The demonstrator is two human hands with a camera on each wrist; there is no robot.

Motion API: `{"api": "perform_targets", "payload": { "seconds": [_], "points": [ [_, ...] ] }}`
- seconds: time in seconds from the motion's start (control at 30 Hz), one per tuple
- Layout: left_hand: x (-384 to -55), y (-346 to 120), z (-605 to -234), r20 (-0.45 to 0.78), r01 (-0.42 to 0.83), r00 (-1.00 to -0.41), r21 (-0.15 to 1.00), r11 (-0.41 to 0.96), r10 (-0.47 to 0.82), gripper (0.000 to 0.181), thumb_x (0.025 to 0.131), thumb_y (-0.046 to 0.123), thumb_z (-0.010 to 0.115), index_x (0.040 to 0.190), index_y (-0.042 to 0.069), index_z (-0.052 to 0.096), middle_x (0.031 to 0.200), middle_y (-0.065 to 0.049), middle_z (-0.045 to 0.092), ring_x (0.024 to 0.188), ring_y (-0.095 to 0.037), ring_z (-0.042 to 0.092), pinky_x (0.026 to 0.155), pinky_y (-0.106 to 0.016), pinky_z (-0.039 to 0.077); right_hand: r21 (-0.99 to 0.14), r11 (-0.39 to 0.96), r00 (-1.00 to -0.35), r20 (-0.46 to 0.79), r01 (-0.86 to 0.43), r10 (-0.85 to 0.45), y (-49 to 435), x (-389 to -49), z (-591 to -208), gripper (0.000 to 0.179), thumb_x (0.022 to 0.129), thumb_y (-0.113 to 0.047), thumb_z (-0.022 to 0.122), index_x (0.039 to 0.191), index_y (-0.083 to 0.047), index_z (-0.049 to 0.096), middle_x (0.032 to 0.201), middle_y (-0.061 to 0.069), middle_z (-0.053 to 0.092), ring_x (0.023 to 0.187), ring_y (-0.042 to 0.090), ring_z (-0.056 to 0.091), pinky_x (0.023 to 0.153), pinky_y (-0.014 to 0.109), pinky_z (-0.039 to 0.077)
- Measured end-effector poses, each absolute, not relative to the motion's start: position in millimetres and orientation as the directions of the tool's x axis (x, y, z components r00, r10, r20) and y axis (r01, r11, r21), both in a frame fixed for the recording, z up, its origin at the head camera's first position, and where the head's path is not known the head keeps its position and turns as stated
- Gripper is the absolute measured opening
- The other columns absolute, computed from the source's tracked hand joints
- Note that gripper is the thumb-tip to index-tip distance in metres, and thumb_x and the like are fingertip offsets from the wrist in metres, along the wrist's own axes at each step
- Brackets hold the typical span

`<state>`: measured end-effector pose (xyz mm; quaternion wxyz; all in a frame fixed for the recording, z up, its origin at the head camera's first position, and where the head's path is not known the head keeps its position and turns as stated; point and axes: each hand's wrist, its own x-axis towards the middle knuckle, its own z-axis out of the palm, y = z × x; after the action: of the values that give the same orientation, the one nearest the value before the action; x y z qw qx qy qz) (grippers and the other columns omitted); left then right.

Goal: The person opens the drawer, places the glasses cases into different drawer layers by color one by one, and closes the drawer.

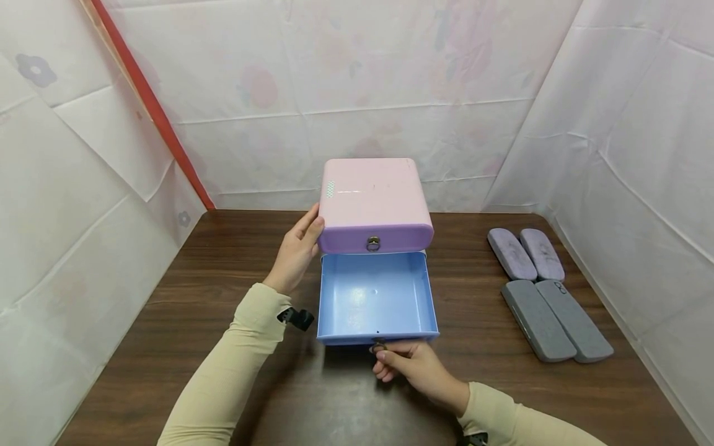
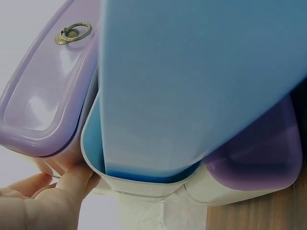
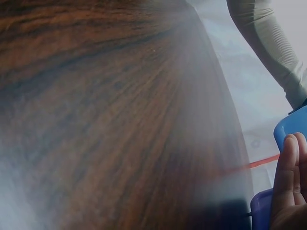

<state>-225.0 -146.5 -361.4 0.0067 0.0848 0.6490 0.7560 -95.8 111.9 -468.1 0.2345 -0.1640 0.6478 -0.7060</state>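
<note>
A small drawer unit with a pink top stands on the table, its upper purple drawer closed. The blue drawer below is pulled far out, and nothing lies inside. Fingers of my left hand rest along the unit's left side, near the top. At the blue drawer's front, my right hand pinches its ring pull between thumb and fingers. The left wrist view shows a lower purple drawer under the blue one, and the upper drawer's brass-coloured ring pull.
Two lavender glasses cases lie at the right of the table, with two grey glasses cases in front of them. White patterned sheets enclose the back and sides. A red strip runs down the left corner.
</note>
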Motion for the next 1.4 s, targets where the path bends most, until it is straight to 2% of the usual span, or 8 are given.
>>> {"api": "perform_targets", "payload": {
  "seconds": [0.47,0.93,1.23,1.4],
  "points": [
    [-225.0,-146.5,-361.8,0.123,0.102,-0.985,0.981,-0.163,0.122,0.061,0.103,0.034,0.05,0.156,0.018,0.026,0.162,0.0,0.027,0.144,-0.018,0.035,0.115,-0.037,0.035,-0.991,-0.074,-0.824,-0.053,0.114,-0.565,113.1,-95.5,-471.2,0.048,0.097,-0.015,0.061,0.117,0.028,0.053,0.083,-0.006,0.074,0.075,0.005,0.07,0.069,0.021,0.059],
    [-224.7,-146.6,-362.3,0.12,0.102,-0.985,0.984,-0.145,0.122,0.061,0.103,0.036,0.049,0.156,0.02,0.026,0.162,0.001,0.027,0.144,-0.019,0.036,0.115,-0.038,0.037,-0.984,-0.037,-0.817,-0.126,0.177,-0.563,114.0,-95.7,-470.0,0.046,0.097,-0.013,0.061,0.116,0.028,0.053,0.087,0.016,0.073,0.07,0.006,0.069,0.067,0.022,0.059],
    [-224.2,-146.3,-362.9,0.122,0.103,-0.985,0.982,-0.156,0.121,0.061,0.103,0.035,0.049,0.156,0.02,0.026,0.162,0.002,0.028,0.142,-0.018,0.038,0.113,-0.037,0.039,-0.977,0.009,-0.813,-0.181,0.212,-0.554,113.9,-96.6,-472.2,0.045,0.098,-0.017,0.06,0.119,0.023,0.056,0.082,0.002,0.073,0.069,0.005,0.068,0.066,0.021,0.058],
    [-224.7,-146.5,-362.6,0.124,0.105,-0.985,0.982,-0.154,0.119,0.06,0.103,0.035,0.049,0.156,0.02,0.027,0.161,0.001,0.028,0.143,-0.018,0.038,0.114,-0.038,0.038,-0.982,0.01,-0.809,-0.16,0.187,-0.565,114.6,-96.3,-472.8,0.045,0.098,-0.017,0.059,0.121,0.022,0.056,0.084,0.011,0.073,0.07,0.005,0.068,0.067,0.021,0.058]
  ]
}}
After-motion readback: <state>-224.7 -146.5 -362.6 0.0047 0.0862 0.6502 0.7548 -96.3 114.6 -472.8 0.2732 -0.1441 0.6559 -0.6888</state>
